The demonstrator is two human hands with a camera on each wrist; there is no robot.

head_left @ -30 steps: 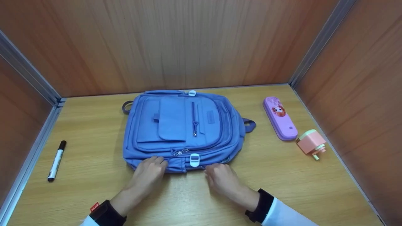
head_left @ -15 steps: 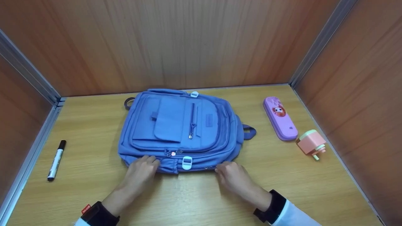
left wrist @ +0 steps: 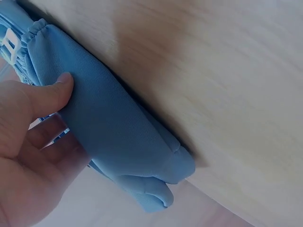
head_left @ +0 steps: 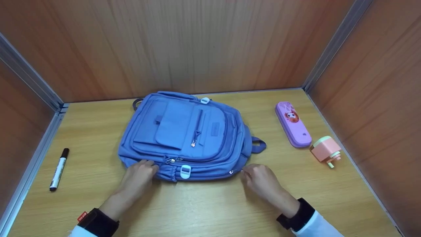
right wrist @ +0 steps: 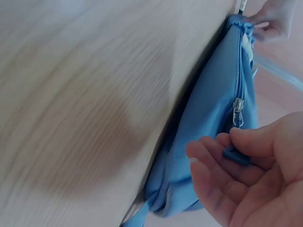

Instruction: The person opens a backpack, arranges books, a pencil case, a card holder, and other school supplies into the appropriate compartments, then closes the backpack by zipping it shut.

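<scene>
On the bench [head_left: 204,207], a backpack [head_left: 181,135] lies mid-frame, a marker [head_left: 59,169] lower left, a case [head_left: 293,126] right, a gadget [head_left: 325,149] just below the case.

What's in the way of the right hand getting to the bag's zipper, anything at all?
Nothing visible: the right hand pinches the zipper pull of the blue backpack. The purple case lies apart, farther right.

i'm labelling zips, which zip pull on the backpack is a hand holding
The side zip's pull, at the near edge of the backpack, toward its right end: the right hand pinches it. No hand touches the lone front pull or the paired pulls.
</scene>
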